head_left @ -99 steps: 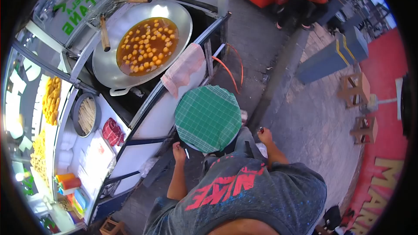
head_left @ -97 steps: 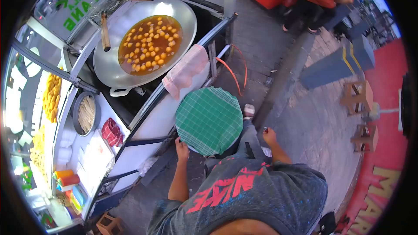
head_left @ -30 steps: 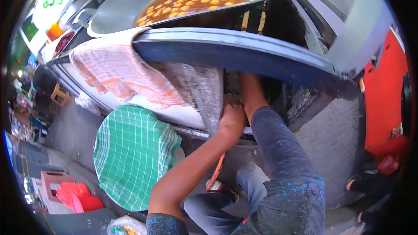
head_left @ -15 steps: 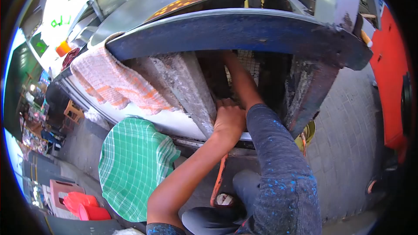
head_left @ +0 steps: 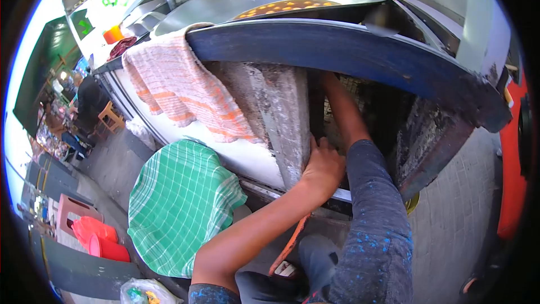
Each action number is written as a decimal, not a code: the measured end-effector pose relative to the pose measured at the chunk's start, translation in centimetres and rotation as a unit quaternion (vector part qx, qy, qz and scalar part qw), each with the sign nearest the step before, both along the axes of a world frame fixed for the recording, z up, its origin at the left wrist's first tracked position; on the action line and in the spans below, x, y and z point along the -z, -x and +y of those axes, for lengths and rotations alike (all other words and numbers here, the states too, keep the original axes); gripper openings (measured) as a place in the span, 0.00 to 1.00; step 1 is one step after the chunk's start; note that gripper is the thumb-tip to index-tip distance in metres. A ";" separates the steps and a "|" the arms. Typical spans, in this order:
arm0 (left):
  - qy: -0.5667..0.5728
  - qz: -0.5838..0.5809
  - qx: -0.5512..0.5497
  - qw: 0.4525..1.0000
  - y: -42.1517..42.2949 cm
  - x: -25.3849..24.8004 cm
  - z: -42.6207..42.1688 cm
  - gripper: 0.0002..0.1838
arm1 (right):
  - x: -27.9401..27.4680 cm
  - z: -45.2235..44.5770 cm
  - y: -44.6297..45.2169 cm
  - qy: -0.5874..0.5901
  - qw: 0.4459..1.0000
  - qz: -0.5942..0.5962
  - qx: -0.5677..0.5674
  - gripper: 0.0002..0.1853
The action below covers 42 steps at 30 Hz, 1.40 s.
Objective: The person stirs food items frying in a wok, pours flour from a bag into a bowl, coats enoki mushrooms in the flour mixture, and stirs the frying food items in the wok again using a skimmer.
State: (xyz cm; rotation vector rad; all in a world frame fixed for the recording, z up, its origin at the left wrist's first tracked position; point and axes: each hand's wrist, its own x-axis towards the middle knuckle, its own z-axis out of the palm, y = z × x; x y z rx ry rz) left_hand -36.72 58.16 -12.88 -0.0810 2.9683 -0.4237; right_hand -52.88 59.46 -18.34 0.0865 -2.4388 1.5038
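My left hand (head_left: 326,164) rested against the post (head_left: 285,121) just left of it, fingers bent; whether gripping, I couldn't tell. That post stood nearly upright, long axis running up to the beam (head_left: 337,47) above my hand. My right forearm (head_left: 350,117) was already inside the opening (head_left: 385,110) beyond, right hand hidden, state unknown; what else was done or left didn't show.

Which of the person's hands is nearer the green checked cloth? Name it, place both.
Left. The left hand is at the cart opening, right of the green checked cloth; the right hand reaches deeper inside, hidden behind the blue beam.
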 end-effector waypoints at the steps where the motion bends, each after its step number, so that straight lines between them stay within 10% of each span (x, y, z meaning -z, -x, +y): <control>1: -0.001 0.006 0.000 1.000 0.0 0.1 0.0 0.13 | 0.2 0.0 0.1 0.001 1.000 0.000 0.000 0.22; 42: -0.041 0.066 0.077 0.994 -0.2 1.4 -0.8 0.10 | 1.7 -2.1 2.4 -0.001 1.000 -0.003 0.004 0.17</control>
